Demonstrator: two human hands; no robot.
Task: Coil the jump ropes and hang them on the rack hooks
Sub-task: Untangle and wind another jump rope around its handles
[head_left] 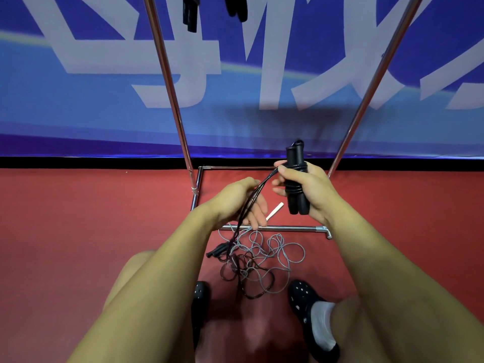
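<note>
My right hand (305,188) grips two black jump-rope handles (296,179) held upright together, with a few turns of dark cord wound round them. The dark cord (251,200) runs from the handles down through my left hand (242,203), whose fingers hold it loosely, to a loose tangle on the floor (243,271). A grey rope (275,252) lies tangled with it, and another black handle (217,250) rests at the tangle's left. The metal rack's uprights (170,82) rise ahead. Black handles (190,11) of hung ropes dangle at the top.
The rack's chrome base frame (288,228) lies on the red floor just beyond the tangle. A small white stick (275,210) lies inside the frame. A blue banner wall (78,100) stands behind. My black shoes (306,297) flank the ropes.
</note>
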